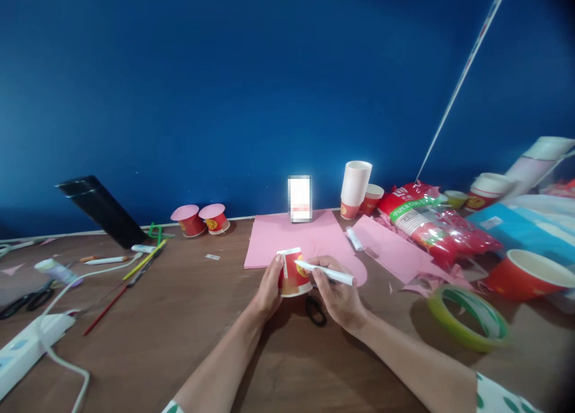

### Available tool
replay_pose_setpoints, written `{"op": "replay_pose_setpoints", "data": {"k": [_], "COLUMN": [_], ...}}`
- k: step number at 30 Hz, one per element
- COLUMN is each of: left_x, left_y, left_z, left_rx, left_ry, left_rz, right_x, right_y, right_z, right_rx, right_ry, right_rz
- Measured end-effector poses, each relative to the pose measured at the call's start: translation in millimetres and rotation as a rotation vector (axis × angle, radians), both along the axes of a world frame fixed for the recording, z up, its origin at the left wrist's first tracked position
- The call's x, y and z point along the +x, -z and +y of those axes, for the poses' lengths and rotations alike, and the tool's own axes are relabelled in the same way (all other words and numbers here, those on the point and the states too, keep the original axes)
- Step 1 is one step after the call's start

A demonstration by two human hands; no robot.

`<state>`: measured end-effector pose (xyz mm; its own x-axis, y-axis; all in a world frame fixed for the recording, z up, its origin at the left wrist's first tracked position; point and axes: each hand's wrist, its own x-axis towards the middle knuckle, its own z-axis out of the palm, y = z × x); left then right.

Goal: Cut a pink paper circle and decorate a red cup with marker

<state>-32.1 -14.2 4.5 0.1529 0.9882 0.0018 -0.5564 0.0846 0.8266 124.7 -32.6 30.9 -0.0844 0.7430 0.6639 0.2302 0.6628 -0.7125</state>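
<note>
My left hand (268,290) is wrapped round a small red paper cup (293,273), holding it upside down and tilted just above the brown table. My right hand (338,293) grips a white marker (325,272), its tip touching the cup's side. A pink paper sheet (287,236) lies right behind the cup. Black scissors (315,310) lie on the table between my two hands, partly hidden.
Two pink-topped cups (202,219) stand at the back wall. A stack of white cups (354,188), a plastic bag of cups (426,224), a red bowl (527,273) and a green tape roll (467,317) are on the right. Pencils, scissors and a power strip (27,347) lie left.
</note>
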Motion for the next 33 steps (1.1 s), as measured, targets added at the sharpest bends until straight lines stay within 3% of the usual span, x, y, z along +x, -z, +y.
{"op": "replay_pose_setpoints", "data": {"k": [5,11,19,26,33], "left_x": [-1,0,0,1,1], "left_y": [2.7,-0.8,9.4,-0.3,1.7], "left_z": [1,-1,3,0,1], "left_rx": [-0.012,0.015,-0.016,-0.047,-0.038], "left_ry": [-0.046,-0.011,-0.001,-0.021,-0.040], "left_rz": [0.025,0.017,-0.014,-0.021,-0.031], "right_x": [1,1,-1,-1,-2], "right_y": [-0.1,-0.4,-3.0,-5.2,-1.9], "right_z": [-1,1,-1,0,1], "right_rx": [0.005,0.011,-0.011,-0.030,-0.033], "right_ry": [0.000,0.017,0.010,0.005,0.004], "right_rz": [0.001,-0.001,0.009,0.020,0.018]}}
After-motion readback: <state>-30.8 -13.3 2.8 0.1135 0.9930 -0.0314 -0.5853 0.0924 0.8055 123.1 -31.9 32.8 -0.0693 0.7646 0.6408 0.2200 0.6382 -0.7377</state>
